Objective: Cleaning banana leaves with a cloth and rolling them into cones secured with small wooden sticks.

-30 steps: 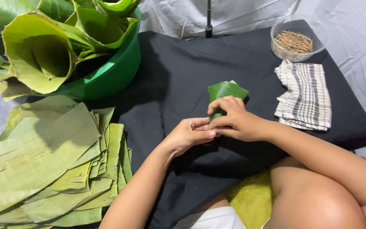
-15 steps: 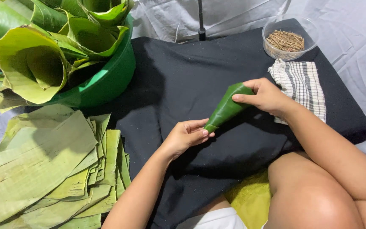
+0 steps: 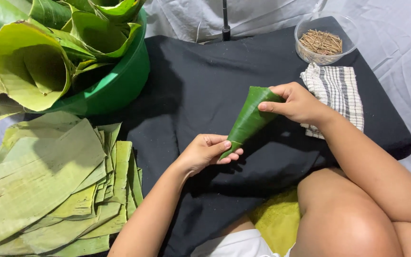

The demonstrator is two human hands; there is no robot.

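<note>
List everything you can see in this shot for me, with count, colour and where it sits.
leaf cone: one, dark green, held over the black cloth, wide end up right, tip down left
black cloth: one, covers the work surface at centre
green basin: one, upper left, holds rolled leaves
rolled leaves: several, light green, in the basin
flat leaf pieces: a stack, pale green, lower left
clear bowl: one, upper right, holds thin brown sticks
checked cloth: one, white and grey, below the bowl
yellow-green cushion: one, bottom centre, beside the knee
dark pole: one, top centre
left hand: pinches the cone's tip
right hand: holds the cone's wide end
</note>
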